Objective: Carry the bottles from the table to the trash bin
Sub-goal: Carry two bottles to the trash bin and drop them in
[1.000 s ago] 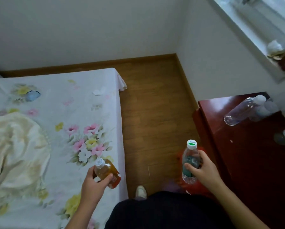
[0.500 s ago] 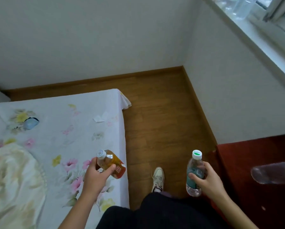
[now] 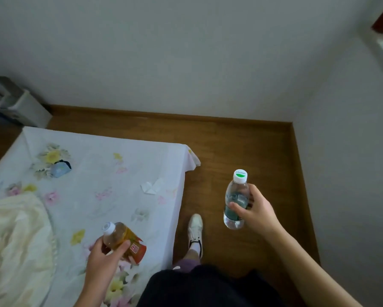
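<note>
My left hand (image 3: 104, 260) grips an amber tea bottle (image 3: 125, 241) with a white cap and red label, tilted over the bed's corner. My right hand (image 3: 256, 212) holds a clear water bottle (image 3: 236, 199) upright by its middle; it has a white cap with a green mark and a teal label. It hangs above the wooden floor. No table and no trash bin are in view.
A bed with a flowered sheet (image 3: 97, 178) fills the left, with a cream blanket (image 3: 15, 244) and a folded paper (image 3: 150, 186) on it. A white box-like unit (image 3: 24, 107) stands by the far wall. Wooden floor (image 3: 241, 147) runs between bed and right wall; my shoe (image 3: 195, 231) is on it.
The view has swung left: the red table and the bottles on it have left the frame, and the far wall and the white unit now show. Both hands still hold their bottles.
</note>
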A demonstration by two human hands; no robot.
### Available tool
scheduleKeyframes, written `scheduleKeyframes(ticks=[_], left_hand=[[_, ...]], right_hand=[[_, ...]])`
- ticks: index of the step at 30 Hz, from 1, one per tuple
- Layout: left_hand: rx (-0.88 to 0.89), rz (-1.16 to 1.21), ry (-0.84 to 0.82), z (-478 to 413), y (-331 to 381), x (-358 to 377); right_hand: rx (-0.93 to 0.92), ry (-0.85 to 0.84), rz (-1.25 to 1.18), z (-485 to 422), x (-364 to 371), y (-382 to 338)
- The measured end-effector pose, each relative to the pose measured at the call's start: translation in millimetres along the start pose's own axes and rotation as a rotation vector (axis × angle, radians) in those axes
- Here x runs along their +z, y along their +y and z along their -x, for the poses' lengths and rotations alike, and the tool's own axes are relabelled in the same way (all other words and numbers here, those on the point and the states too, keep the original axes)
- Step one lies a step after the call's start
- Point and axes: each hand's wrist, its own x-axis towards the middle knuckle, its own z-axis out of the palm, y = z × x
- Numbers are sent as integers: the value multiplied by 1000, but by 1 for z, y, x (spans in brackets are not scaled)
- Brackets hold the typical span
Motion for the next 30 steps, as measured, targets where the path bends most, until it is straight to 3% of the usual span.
scheduleKeyframes(ticks=[6,17,24,30], left_hand=[[47,-66,-93,-87,101,67],[362,-240,-345,-182,325,222],[221,-173,-227,-243,401,281],[35,7,15,-274,420,274]], right_hand=[[95,79,1,-91,-29,-7],[304,298,-122,-219,-124,-2],[264,190,-64,-377,-178,-25],[60,-85,111,-527,-162,-107]])
